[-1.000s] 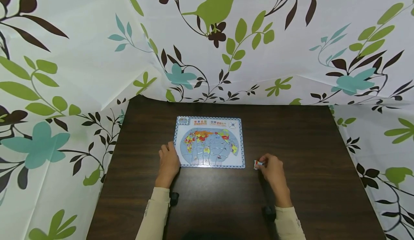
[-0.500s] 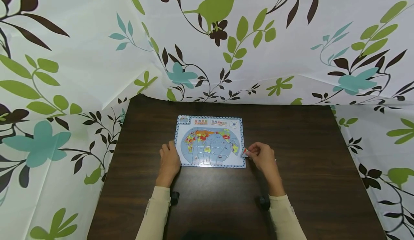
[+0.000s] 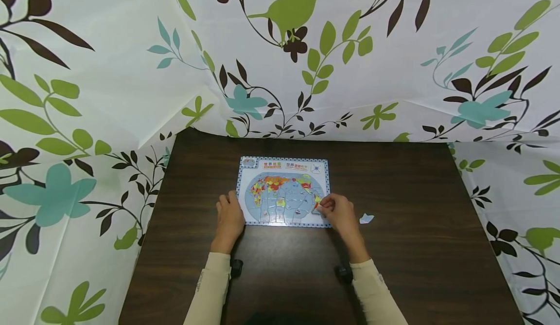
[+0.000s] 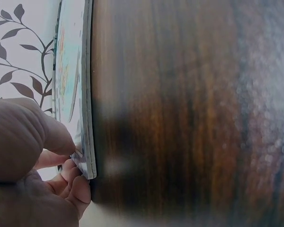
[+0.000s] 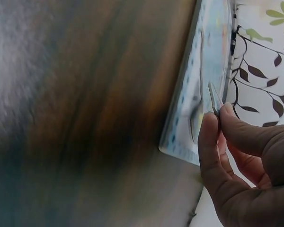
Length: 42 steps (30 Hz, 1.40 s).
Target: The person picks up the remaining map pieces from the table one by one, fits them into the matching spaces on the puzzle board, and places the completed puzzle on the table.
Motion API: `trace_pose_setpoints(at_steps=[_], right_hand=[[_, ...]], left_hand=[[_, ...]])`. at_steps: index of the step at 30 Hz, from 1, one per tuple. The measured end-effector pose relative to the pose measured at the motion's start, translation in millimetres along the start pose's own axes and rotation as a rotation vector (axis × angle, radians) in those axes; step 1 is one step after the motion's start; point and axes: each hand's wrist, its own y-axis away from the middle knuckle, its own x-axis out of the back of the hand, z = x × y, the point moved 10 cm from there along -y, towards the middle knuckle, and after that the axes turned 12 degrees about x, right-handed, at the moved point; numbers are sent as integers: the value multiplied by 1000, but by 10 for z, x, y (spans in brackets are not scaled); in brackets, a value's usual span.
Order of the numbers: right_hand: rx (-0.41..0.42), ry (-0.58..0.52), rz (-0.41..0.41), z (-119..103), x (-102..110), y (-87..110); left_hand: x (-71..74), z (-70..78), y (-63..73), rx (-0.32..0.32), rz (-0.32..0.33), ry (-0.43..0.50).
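A world map jigsaw puzzle board (image 3: 284, 165) with a blue dotted border lies on the table. My left hand (image 3: 229, 218) grips its near left corner; in the left wrist view the thumb (image 4: 59, 137) lies on top and the other fingers curl against the edge. Over the map's right end, my right hand (image 3: 343, 213) pinches a small puzzle piece (image 5: 213, 97) between thumb and fingertips. That piece is tilted above the board in the right wrist view, and the fingers partly hide it. Another puzzle piece (image 3: 366, 218), pale blue, lies loose right of my right hand.
The dark wooden table (image 3: 407, 184) extends around the board on all sides. A white cloth (image 3: 372, 81) printed with leaves and birds hangs behind it and at both sides.
My right hand has carried the pinched piece left from the table to over the map's right end. The loose pale blue piece has come into view behind it. My left hand stays at the corner.
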Motion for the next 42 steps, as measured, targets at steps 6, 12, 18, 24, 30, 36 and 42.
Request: trace_pose_setpoints(at_steps=[6,12,18,24,30,36,42], right_hand=[[24,43,25,13,-66,9],[15,64,29,33,-111,15],[-1,63,25,54,-137,19],[14,82,12,10,-167,55],[58,162,30,-48,-174,84],[103,212,43,-128,-171,119],[169,258,55,-204,-175,151]], left_hand=[[-1,-2,5,7,-4,7],[-4,-5,4,4,6,4],[1,-14,1,5,15,8],[21,0,-1,-6,36,4],[2,-11,-9,12,24,21],[-9,-7,-5,20,14,32],[-4,-10,-6,24,10,28]])
